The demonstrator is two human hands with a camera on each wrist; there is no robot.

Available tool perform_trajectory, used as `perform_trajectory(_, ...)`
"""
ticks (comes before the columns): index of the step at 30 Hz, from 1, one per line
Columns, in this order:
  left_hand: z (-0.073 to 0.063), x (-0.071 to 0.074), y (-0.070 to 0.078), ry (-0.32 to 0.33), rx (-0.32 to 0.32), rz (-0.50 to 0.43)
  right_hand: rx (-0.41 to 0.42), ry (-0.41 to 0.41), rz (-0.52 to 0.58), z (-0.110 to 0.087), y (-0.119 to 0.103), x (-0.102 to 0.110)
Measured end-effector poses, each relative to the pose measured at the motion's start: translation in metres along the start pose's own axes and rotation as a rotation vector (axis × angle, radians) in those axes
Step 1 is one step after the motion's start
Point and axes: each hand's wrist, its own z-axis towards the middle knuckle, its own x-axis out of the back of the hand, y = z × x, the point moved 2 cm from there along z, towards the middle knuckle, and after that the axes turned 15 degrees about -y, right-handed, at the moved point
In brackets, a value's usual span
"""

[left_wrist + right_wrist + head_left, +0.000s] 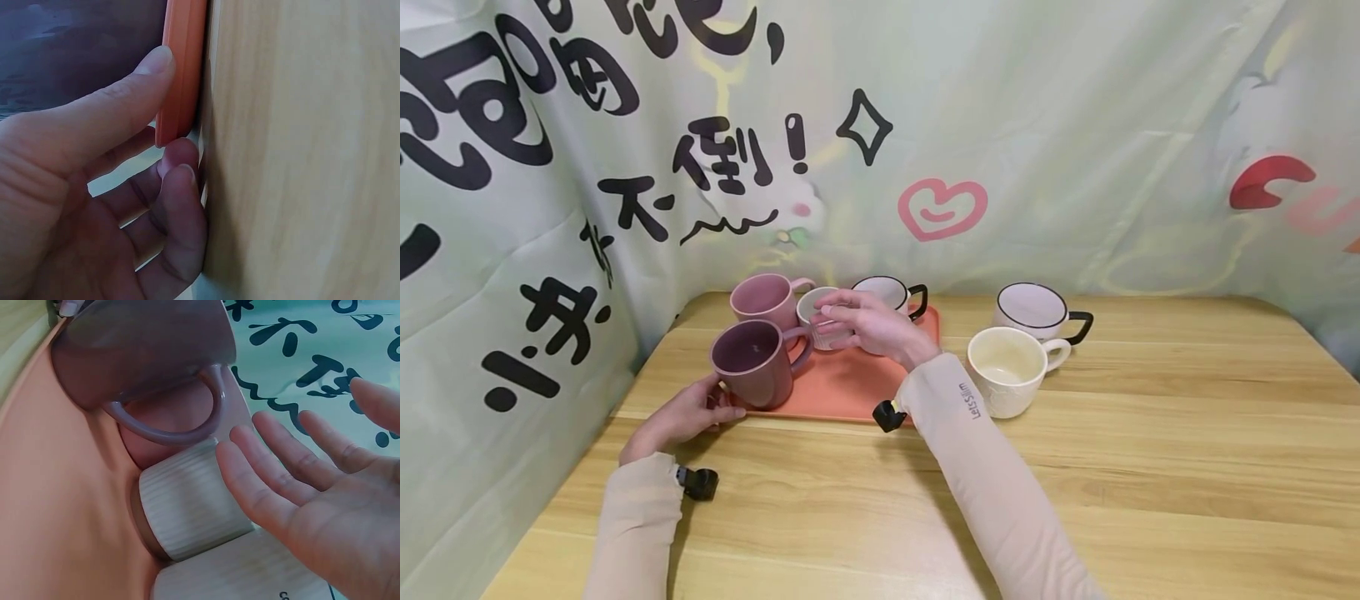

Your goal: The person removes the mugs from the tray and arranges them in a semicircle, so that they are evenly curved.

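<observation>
My left hand is at the near left corner of an orange tray. In the left wrist view its thumb lies on the tray's rim, and the curled fingers meet the corner from the other side. Just above it stands a dark purple mug, upright on the tray. Behind that are a pink mug and a white ribbed cup. Held over the ribbed cup, my right hand has relaxed, spread fingers and nothing in them. A black-rimmed white mug is partly hidden behind it.
Right of the tray, a cream mug stands before another black-rimmed white mug on the wooden table. A printed cloth hangs behind the table and along its left side.
</observation>
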Motion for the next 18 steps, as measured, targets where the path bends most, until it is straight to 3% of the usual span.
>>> perform_trajectory(13,0.001,0.0,0.001,0.003,0.007,0.023,0.043,-0.033,-0.004,0.01,0.014,-0.004)
perform_trajectory(18,-0.001,0.0,0.001,0.004,0.003,0.026,0.023,-0.037,-0.041,0.013,0.017,-0.007)
